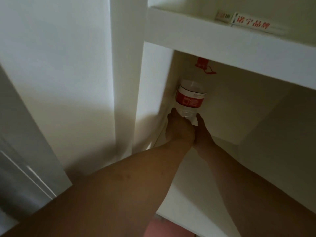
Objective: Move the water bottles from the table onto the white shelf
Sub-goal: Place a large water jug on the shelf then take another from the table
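Both of my hands reach into the lower compartment of the white shelf (239, 48). The clear plastic water bottle (190, 98), fitted with a red-and-white wrap label, is inside this compartment, close to its left side wall and roughly upright, with its top leaning slightly toward the rear. Its red cap (202, 61) sits just under the upper board, and a loose red ring hangs beside the cap. My left hand (179, 129) grips the base of the bottle from the left, with the fingers curled round it and one fingertip lying against the lower clear section. My right hand (203, 132) holds the same base from the right, one finger raised along the bottle's side. The two hands touch each other below the bottle. I cannot tell whether the base rests on the compartment floor, since my hands cover it. On the upper board lies a long white box with red characters (251, 23).
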`<state>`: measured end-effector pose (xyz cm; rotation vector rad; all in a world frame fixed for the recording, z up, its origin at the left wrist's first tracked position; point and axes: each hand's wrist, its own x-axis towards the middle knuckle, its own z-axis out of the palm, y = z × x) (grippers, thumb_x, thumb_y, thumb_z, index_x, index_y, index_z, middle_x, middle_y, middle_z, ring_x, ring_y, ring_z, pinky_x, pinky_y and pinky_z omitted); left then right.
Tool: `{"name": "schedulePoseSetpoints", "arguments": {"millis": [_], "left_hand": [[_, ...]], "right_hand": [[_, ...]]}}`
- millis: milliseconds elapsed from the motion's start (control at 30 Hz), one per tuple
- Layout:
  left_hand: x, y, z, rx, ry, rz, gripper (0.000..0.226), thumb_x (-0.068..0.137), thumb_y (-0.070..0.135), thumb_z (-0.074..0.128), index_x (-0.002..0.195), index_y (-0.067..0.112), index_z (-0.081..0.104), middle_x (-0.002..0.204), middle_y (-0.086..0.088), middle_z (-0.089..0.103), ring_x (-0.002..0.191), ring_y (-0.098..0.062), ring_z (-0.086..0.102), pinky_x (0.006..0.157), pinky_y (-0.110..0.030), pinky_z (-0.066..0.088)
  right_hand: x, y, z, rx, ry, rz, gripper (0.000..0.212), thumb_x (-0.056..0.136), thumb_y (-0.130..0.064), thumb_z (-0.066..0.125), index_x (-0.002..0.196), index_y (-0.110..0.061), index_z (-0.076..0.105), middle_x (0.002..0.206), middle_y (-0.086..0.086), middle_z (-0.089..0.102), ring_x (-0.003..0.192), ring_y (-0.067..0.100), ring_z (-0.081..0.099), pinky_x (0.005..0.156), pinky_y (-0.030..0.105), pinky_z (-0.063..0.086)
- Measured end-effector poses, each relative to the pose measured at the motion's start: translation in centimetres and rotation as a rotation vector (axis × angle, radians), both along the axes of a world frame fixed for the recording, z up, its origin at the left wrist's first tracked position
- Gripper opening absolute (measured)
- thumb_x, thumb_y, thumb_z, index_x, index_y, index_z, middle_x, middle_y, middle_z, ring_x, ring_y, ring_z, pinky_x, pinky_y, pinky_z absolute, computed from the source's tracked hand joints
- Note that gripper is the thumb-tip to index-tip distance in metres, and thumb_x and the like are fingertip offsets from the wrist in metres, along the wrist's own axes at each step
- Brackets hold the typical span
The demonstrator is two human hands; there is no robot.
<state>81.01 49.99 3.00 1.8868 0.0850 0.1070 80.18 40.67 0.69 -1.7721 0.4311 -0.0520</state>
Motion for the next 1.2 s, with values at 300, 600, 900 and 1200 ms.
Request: {"name": "schedulePoseSetpoints", "arguments": {"millis": [300,600,900,1200], "left_hand": [[1.1,0.5,-1.9,-0.047,0.080,-0.144,0.068,0.109,0.015,0.046,0.170,0.015,0.017,0.177,-0.005,0.022,0.161,-0.022,0.026,0.127,-0.031,0.023],[-3.6,0.8,1.5,0.070,0.019,-0.256,0.067,0.105,0.018,0.057,0.167,0.017,0.030,0.172,-0.006,0.031,0.155,-0.024,0.037,0.122,-0.031,0.033],[-25.9,1.2,6.4,-0.021,-0.263,-0.413,0.013,0.098,0.020,0.069,0.101,0.012,0.059,0.087,-0.005,0.066,0.082,-0.027,0.066,0.071,-0.031,0.054],[-51.3,-14.9,-2.9,0.095,-0.097,-1.091,0.017,0.087,0.045,0.064,0.097,0.032,0.064,0.084,0.005,0.070,0.078,-0.020,0.068,0.079,-0.044,0.059]], "right_hand": [[-1.2,-1.2,-1.4,-0.072,0.076,0.122,0.098,0.104,0.007,0.058,0.170,-0.042,0.004,0.168,0.005,0.040,0.133,0.022,0.060,0.075,0.014,0.057],[-8.2,-2.5,4.0,-0.035,-0.107,0.025,0.083,0.105,0.002,0.057,0.167,-0.043,0.023,0.160,-0.001,0.047,0.133,0.017,0.059,0.079,0.023,0.052],[-31.9,-0.6,10.8,-0.268,-0.246,-0.094,0.032,0.086,-0.011,0.062,0.115,-0.023,0.062,0.098,-0.001,0.075,0.096,0.025,0.074,0.089,0.054,0.062],[-67.0,-14.9,-1.0,-0.291,0.132,-0.513,0.006,0.086,-0.021,0.069,0.090,-0.025,0.070,0.077,-0.001,0.075,0.076,0.021,0.072,0.079,0.048,0.062]]}}
